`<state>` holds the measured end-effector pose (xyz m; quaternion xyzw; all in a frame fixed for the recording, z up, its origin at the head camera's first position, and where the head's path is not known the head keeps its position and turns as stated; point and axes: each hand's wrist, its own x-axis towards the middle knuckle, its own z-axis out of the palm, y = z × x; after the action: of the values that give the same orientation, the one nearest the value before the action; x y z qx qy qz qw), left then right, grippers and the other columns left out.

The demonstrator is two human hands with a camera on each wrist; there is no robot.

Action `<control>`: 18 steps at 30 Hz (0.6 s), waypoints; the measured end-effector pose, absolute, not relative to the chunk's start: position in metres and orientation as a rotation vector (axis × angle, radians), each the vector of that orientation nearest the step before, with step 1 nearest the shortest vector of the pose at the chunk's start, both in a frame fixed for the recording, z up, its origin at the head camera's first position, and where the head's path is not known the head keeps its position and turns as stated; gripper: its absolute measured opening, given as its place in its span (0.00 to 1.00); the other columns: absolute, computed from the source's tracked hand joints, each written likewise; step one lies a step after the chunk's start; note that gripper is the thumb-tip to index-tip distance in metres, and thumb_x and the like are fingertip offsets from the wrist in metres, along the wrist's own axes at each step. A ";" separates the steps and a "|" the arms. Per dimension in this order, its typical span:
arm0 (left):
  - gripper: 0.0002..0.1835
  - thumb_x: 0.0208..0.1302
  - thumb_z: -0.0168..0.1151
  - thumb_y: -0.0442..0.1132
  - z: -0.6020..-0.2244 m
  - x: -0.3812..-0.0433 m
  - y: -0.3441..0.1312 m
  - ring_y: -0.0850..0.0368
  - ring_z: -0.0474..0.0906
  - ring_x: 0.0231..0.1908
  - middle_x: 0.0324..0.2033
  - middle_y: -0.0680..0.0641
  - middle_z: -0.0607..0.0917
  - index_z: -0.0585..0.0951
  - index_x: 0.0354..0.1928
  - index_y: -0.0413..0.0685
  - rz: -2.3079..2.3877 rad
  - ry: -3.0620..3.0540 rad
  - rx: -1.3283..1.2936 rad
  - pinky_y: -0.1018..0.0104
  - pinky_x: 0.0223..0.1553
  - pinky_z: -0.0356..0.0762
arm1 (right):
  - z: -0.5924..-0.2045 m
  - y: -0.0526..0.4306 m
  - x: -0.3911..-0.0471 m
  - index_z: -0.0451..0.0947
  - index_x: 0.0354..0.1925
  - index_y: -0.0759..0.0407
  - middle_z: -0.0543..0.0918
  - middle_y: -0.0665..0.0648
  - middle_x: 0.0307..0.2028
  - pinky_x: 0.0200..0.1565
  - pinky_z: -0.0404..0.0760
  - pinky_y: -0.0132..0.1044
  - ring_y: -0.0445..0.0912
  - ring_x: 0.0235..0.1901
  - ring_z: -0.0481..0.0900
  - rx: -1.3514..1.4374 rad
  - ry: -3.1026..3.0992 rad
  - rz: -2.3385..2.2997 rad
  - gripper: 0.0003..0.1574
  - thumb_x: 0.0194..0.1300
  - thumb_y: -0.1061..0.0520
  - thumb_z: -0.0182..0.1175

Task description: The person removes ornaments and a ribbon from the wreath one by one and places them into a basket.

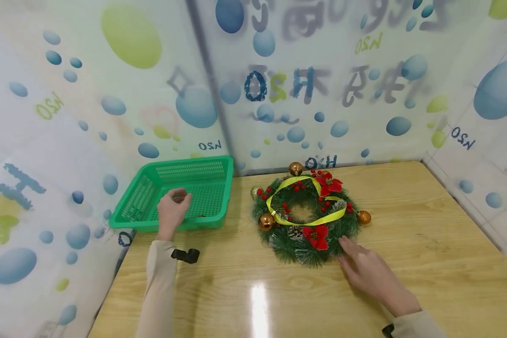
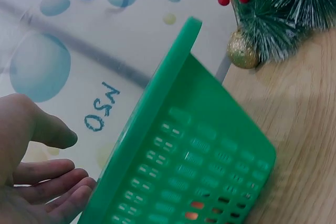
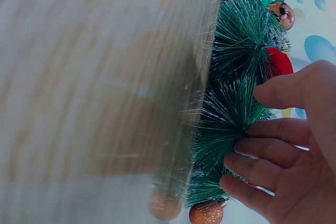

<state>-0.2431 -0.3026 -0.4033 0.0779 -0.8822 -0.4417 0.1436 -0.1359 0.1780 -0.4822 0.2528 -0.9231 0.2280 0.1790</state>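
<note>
My left hand (image 1: 172,213) is raised over the near side of a green plastic basket (image 1: 229,188), fingers loosely bent. Nothing shows between thumb and fingers in the left wrist view, where the hand (image 2: 42,161) is beside the basket's rim. A Christmas wreath (image 1: 285,246) lies flat on the table, with red flowers, berries, pinecones and shiny baubles. Across its top runs a loose loop of yellow ribbon (image 1: 331,218). With fingers extended, my right hand (image 1: 369,270) rests at the wreath's near right edge, fingertips against the green needles (image 3: 231,114).
The wooden table (image 1: 426,225) meets patterned curtain-like walls (image 1: 295,108) at the back and sides. Inside the basket, a small red thing (image 1: 201,216) shows near its front wall. A black strap mount (image 1: 186,255) is on the left wrist.
</note>
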 end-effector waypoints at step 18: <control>0.20 0.74 0.59 0.43 -0.404 -0.252 -0.263 0.43 0.80 0.57 0.56 0.37 0.83 0.80 0.61 0.40 -1.362 -2.540 0.073 0.50 0.61 0.80 | -0.483 0.181 -0.137 0.77 0.59 0.76 0.81 0.76 0.57 0.46 0.87 0.55 0.68 0.47 0.85 0.720 -2.625 0.678 0.28 0.62 0.66 0.67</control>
<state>-0.2522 -0.2626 -0.4039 0.0250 -0.8737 -0.4684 0.1288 -0.1371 0.1809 -0.4830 0.2530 -0.9226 0.2383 0.1676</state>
